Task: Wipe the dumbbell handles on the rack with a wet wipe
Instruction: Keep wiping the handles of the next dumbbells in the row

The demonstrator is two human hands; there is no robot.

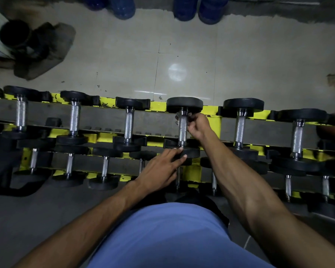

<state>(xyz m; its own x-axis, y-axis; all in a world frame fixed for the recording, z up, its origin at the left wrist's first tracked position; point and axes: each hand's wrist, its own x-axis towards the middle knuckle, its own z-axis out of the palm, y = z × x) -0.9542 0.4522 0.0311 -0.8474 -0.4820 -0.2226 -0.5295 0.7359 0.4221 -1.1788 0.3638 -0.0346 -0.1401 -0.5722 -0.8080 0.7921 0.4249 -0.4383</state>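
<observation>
The right hand (198, 126) grips the knurled handle (182, 132) of the dumbbell fourth from the left on the upper row of the yellow rack (157, 106). Its fingers are curled round the far end of the bar, just below the far weight head (184, 104). A small pale edge (176, 118) peeks out on the left side of the bar by the fingertips. It may be the wet wipe, but it is too small to be sure.

The left hand (161, 169) lies flat with its fingers straight and close together. The tips touch the near weight head (190, 152) of the same dumbbell. The other dumbbells sit in their cradles on both rows, with their handles running away from the person.

Beyond the rack, on the tiled floor (182, 55), large blue water jugs (122, 6) stand along the far wall. Only their lower parts are in view, so what they hold cannot be told. At far left is a dark round container (15, 33), its inside black and unreadable. A blue shirt (168, 235) fills the bottom of the view.
</observation>
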